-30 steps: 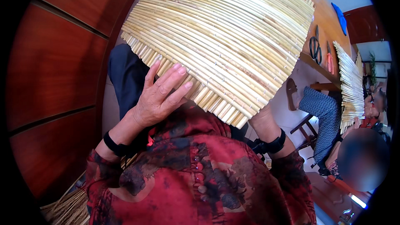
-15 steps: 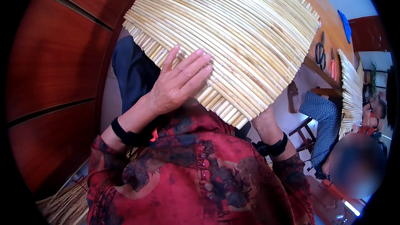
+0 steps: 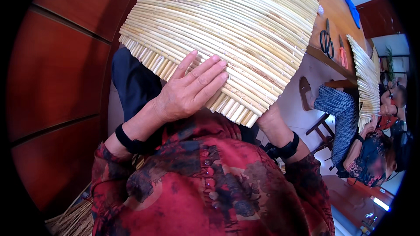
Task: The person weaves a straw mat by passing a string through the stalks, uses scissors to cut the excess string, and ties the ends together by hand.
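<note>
A mat of pale reed stalks [image 3: 210, 22], laid side by side and stitched together with thread, slopes up from my lap toward the table. My left hand [image 3: 186, 89] rests on top of its near edge, palm down and fingers stretched out across the stalks. Beneath the near right corner is my right hand [image 3: 269, 118]. Only its wrist and heel show; the mat covers its fingers, so whether they grip it is hidden. Short stalk ends stick out along the near edge between my hands.
On the wooden table [image 3: 313, 43] lie black-handled scissors [image 3: 326, 46], a red-handled tool [image 3: 343, 57] and a blue cloth [image 3: 351, 12]. To the right, a seated person holds another reed mat [image 3: 365, 87]. Red-brown cabinet panels [image 3: 57, 74] stand at the left; a straw bundle [image 3: 74, 220] lies lower left.
The mat sits slightly further left and higher in the picture, and the view has shifted. My left hand stays flat on the mat. The person at the right has changed posture.
</note>
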Available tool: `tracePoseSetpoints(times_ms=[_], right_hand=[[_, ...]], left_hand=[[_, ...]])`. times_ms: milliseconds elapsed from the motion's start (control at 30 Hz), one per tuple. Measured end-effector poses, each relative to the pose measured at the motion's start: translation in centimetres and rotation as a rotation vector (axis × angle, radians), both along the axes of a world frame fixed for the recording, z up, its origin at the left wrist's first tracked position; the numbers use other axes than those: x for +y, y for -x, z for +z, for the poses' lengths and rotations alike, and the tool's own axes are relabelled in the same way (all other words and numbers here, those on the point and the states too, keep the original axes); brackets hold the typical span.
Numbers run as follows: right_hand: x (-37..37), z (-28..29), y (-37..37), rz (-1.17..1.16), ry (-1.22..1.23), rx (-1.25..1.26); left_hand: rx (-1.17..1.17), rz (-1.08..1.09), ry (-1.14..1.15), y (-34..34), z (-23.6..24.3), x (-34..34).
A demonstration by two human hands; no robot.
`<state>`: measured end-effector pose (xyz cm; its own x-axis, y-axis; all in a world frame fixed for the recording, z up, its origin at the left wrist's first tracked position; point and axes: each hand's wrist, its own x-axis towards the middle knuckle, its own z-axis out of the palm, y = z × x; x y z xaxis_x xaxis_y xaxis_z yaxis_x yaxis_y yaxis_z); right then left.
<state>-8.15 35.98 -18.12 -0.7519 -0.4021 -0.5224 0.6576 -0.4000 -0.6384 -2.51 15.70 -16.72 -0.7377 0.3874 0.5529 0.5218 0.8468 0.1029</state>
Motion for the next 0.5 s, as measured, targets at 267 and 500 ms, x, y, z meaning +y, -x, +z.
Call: tracePoseSetpoints(times_ms=[267,500], right_hand=[[-0.6,1.7,-0.3,-0.062,0.022,-0.029],[-0.2,0.6,-0.6,-0.026,0.093,0.008]], left_hand=[[-0.028,-0.038,0.013,0.0,1.0,1.3],[-0.026,-0.171,0.017,-0.2,1.4,1.2]])
